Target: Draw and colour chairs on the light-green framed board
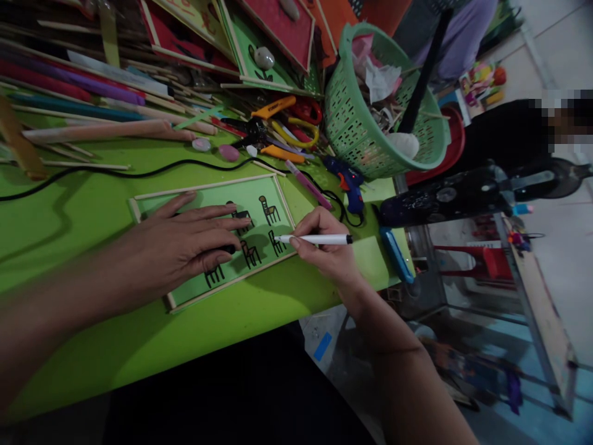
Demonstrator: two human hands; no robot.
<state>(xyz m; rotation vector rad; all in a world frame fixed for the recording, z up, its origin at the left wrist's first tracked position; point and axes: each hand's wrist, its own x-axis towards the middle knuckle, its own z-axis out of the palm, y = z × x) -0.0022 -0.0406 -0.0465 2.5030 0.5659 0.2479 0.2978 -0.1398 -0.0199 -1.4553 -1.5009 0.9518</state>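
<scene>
A green panel (264, 179) framed with thin wooden sticks lies on the green table, with several small chairs drawn on it in black. My left hand (185, 244) rests across the panel, its fingers stretched out over some drawings, with a small black cap (228, 249) pinched between thumb and index finger. My right hand (328, 250) grips a white marker (319, 239) at the panel's right edge. The marker's tip is at the chair drawing on the lower right.
Behind the panel, a black cable (185, 162) crosses the table (259, 309). Farther back are orange-handled pliers (273, 108), a blue glue gun (353, 191), sticks, rolled paper and other framed panels. A green basket (352, 111) stands at the back right, near a person in dark clothes.
</scene>
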